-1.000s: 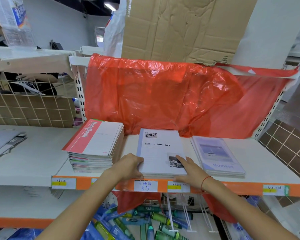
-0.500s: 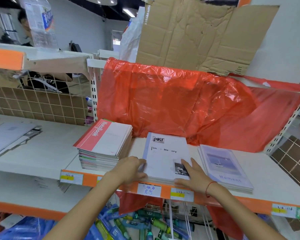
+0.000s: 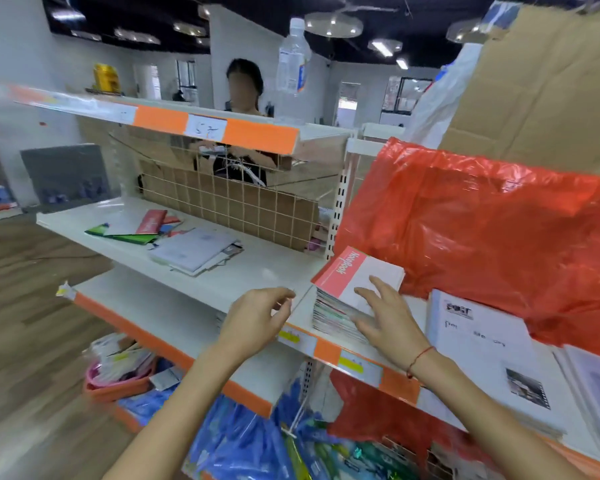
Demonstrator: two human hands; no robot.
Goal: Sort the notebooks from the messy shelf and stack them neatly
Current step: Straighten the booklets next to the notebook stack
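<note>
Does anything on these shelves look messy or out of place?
Yes. On the left shelf, a loose pile of notebooks lies fanned out and crooked, with green and red ones scattered behind it. The red-covered stack to the right looks squared up by comparison.

Empty hands (image 3: 257, 315) (image 3: 387, 311) before notebook stack (image 3: 347, 296)

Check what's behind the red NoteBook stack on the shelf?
Directly behind the NoteBook stack hangs a red plastic sheet, draped over the shelf back. Whatever is behind the sheet is covered. Brown cardboard rises above it.
</note>
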